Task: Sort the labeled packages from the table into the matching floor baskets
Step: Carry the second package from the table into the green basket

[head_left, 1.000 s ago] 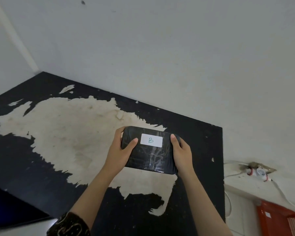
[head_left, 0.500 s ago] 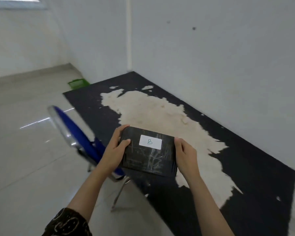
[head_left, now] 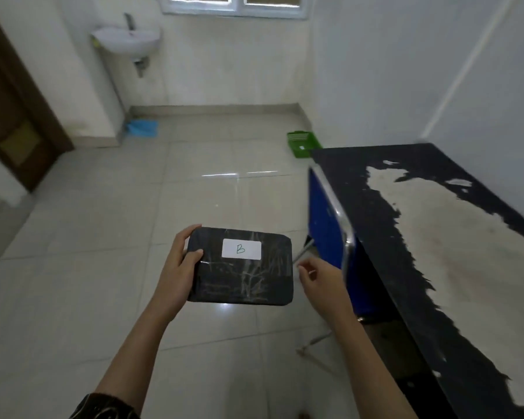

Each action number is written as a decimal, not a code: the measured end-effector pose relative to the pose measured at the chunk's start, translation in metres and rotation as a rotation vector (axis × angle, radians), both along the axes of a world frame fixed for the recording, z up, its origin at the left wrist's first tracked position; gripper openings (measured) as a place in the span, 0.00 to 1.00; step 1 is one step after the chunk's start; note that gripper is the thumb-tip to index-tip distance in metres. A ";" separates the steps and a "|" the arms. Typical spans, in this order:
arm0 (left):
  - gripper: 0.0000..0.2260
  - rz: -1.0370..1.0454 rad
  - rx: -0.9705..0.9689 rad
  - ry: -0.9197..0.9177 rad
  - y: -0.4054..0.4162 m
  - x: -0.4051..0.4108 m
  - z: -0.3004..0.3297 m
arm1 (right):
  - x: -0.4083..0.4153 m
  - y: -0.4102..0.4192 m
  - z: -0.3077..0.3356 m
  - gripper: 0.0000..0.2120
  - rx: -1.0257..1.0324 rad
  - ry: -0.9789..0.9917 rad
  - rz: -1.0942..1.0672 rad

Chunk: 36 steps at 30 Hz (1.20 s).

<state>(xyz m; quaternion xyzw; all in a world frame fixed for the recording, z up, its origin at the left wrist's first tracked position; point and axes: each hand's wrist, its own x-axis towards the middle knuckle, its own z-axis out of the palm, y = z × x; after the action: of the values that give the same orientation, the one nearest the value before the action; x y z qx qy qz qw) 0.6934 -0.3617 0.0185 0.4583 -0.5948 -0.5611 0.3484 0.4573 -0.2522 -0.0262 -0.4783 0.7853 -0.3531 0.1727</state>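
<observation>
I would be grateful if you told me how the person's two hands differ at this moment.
The left hand grips the black package marked B, thumb on top; the right hand is off it, just beside its right edge, holding nothing. The left fingers wrap the package's edge; the right fingers are loosely curled in the air. Both are bare and reach forward at a similar height.
</observation>
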 end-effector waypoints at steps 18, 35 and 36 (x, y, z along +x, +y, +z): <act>0.19 0.254 0.069 -0.050 -0.268 0.026 -0.049 | -0.005 -0.348 -0.037 0.04 -0.010 0.055 0.192; 0.16 0.158 0.025 0.046 -0.703 -0.132 -0.054 | -0.165 -0.744 -0.034 0.04 0.002 0.071 0.077; 0.15 0.141 0.031 0.049 -0.736 -0.146 -0.054 | -0.178 -0.770 -0.032 0.04 0.011 0.073 0.054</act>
<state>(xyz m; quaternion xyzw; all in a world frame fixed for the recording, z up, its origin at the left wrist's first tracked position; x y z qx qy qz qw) 0.5471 -1.0977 -0.0351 0.4904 -0.5438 -0.5552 0.3942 0.2794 -1.0224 -0.0583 -0.5109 0.7799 -0.3263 0.1561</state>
